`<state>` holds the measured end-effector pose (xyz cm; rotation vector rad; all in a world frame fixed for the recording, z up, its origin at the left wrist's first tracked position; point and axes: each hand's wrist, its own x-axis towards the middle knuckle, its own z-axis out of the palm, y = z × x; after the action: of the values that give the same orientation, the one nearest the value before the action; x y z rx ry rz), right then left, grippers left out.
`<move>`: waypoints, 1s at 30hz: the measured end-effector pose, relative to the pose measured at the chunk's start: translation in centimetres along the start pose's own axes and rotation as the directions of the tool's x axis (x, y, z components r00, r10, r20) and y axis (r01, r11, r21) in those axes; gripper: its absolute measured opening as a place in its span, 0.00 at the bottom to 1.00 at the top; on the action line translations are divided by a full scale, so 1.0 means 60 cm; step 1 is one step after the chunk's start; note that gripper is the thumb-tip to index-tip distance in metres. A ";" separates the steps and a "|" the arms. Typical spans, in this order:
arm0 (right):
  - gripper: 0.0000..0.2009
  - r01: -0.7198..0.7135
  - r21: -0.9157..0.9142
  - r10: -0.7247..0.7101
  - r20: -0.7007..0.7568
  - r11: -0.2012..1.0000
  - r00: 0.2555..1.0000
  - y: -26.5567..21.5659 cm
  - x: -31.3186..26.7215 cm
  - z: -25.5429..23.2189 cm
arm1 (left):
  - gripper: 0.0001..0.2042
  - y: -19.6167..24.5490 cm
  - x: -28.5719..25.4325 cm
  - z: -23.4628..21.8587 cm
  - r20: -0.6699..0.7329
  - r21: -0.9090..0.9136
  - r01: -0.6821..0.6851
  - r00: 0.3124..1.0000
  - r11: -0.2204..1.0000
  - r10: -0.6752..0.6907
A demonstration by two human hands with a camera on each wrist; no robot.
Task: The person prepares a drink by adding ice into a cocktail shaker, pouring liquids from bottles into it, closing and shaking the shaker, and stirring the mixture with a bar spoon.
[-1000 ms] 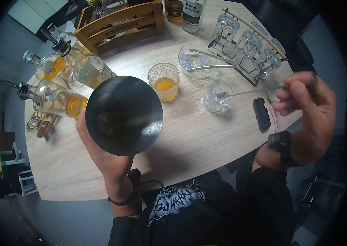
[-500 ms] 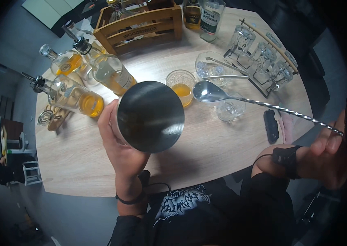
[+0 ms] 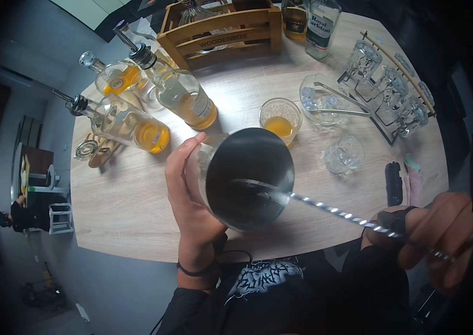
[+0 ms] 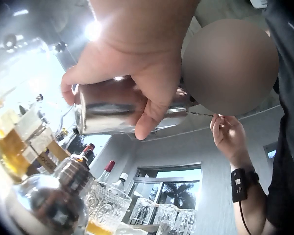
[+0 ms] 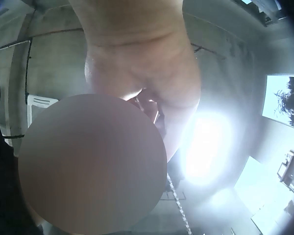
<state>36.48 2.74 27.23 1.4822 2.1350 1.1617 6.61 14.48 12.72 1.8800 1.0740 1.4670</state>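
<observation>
My left hand [image 3: 192, 195] grips a metal shaker tin [image 3: 247, 178] from the side, its dark open mouth tilted up toward the head camera. In the left wrist view the fingers wrap round the shiny tin [image 4: 112, 110]. At the right, my right hand [image 3: 440, 240] pinches the twisted stem of a bar spoon [image 3: 342, 212]. The spoon's bowl end reaches inside the tin's mouth. Beyond the tin stands a patterned glass [image 3: 280, 120] with amber liquid. A clear small glass [image 3: 344, 153] is right of it.
Pour-spout bottles [image 3: 189, 100] of amber liquid stand at the left by a strainer [image 3: 87, 149]. A wooden crate [image 3: 222, 39] is at the back. Tongs [image 3: 340, 111] lie across an ice bowl [image 3: 306, 92]. A rack of glasses [image 3: 390, 89] stands right, near a black object [image 3: 394, 184].
The right hand lifted the bar spoon from the small glass, raised it, then brought its bowl into the tin. The left hand still holds the tin, now further right in the head view.
</observation>
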 end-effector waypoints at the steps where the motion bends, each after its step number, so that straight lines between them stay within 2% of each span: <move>1: 0.06 0.062 0.279 -0.042 -0.075 0.958 0.996 -0.011 -0.023 0.001 | 0.48 -0.002 -0.001 0.003 -0.002 -0.081 0.011 1.000 0.997 -0.011; 2: 0.06 0.138 0.530 -0.062 -0.159 0.837 0.985 -0.038 0.130 -0.038 | 0.48 -0.008 0.000 0.003 0.002 -0.071 0.014 1.000 0.997 -0.014; 3: 0.05 0.222 0.729 -0.057 -0.245 0.648 0.968 -0.048 0.207 -0.046 | 0.47 -0.014 0.003 0.003 0.029 -0.047 -0.063 0.998 0.997 0.064; 4: 0.06 0.306 0.859 -0.027 -0.324 0.409 0.946 -0.057 0.247 -0.053 | 0.47 -0.017 0.005 0.003 0.058 -0.028 -0.140 0.988 0.990 0.141; 5: 0.07 0.383 0.913 0.024 -0.390 0.141 0.921 -0.062 0.257 -0.050 | 0.45 -0.012 0.006 0.005 0.060 -0.007 -0.157 0.986 0.988 0.157; 6: 0.08 0.446 0.885 0.093 -0.437 -0.132 0.895 -0.024 0.075 0.044 | 0.45 -0.009 0.007 0.007 0.065 -0.004 -0.156 0.986 0.988 0.156; 7: 0.09 0.492 0.779 0.173 -0.462 -0.389 0.870 -0.025 0.073 0.045 | 0.44 -0.007 0.009 0.009 0.078 -0.016 -0.181 0.980 0.983 0.181; 8: 0.09 0.492 0.779 0.177 -0.460 -0.390 0.870 -0.036 0.070 0.046 | 0.43 -0.006 0.009 0.011 0.090 -0.029 -0.205 0.974 0.978 0.207; 10: 0.06 0.513 0.811 0.340 -0.416 -0.280 0.843 -0.056 0.079 0.037 | 0.42 -0.007 0.006 0.014 0.090 -0.033 -0.202 0.975 0.979 0.204; 11: 0.06 0.513 0.811 0.342 -0.414 -0.282 0.843 -0.061 0.080 0.028 | 0.42 -0.009 0.005 0.016 0.085 -0.054 -0.205 0.974 0.977 0.209; 13: 0.04 0.217 0.901 0.301 -0.103 -0.376 0.948 -0.070 0.078 0.011 | 0.42 -0.009 0.004 0.016 0.083 -0.074 -0.206 0.974 0.976 0.211; 14: 0.04 0.216 0.900 0.301 -0.101 -0.379 0.948 -0.072 0.087 0.015 | 0.42 -0.009 0.003 0.015 0.090 -0.080 -0.200 0.974 0.977 0.206; 16: 0.04 0.476 0.859 0.271 -0.421 -0.186 0.865 -0.074 0.108 0.030 | 0.42 -0.008 0.002 0.017 0.099 -0.085 -0.192 0.975 0.978 0.200; 17: 0.04 0.475 0.860 0.273 -0.419 -0.188 0.866 -0.072 0.108 0.028 | 0.42 -0.005 0.000 0.020 0.089 -0.095 -0.175 0.979 0.980 0.183; 19: 0.04 0.435 0.897 0.256 -0.406 -0.070 0.877 -0.067 0.107 0.023 | 0.42 0.000 0.000 0.020 0.081 -0.105 -0.155 0.983 0.982 0.163; 21: 0.06 0.421 0.902 0.270 -0.384 -0.097 0.883 -0.071 0.107 0.024 | 0.42 0.004 0.001 0.016 0.103 -0.026 -0.147 0.983 0.989 0.149; 23: 0.08 0.409 0.905 0.283 -0.363 -0.121 0.888 -0.068 0.110 0.029 | 0.41 0.005 0.002 0.018 0.093 -0.034 -0.145 0.985 0.989 0.148; 25: 0.17 0.416 0.883 0.146 -0.392 -0.216 0.908 -0.053 0.118 0.041 | 0.41 0.003 0.005 0.019 0.081 -0.043 -0.145 0.986 0.989 0.148; 26: 0.17 0.417 0.883 0.146 -0.393 -0.216 0.908 -0.050 0.121 0.041 | 0.41 0.001 0.006 0.019 0.081 -0.036 -0.162 0.983 0.986 0.164; 28: 0.25 0.387 0.876 0.145 -0.359 -0.290 0.922 -0.047 0.127 0.039 | 0.41 -0.001 0.007 0.019 0.080 -0.027 -0.180 0.980 0.983 0.181; 30: 0.27 0.400 0.867 0.131 -0.378 -0.298 0.916 -0.045 0.127 0.053 | 0.41 -0.002 0.006 0.021 0.070 -0.037 -0.150 0.986 0.988 0.152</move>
<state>33.54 10.49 24.70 1.1047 3.5952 -1.2720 7.81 14.93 12.49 2.0141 0.8863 1.4766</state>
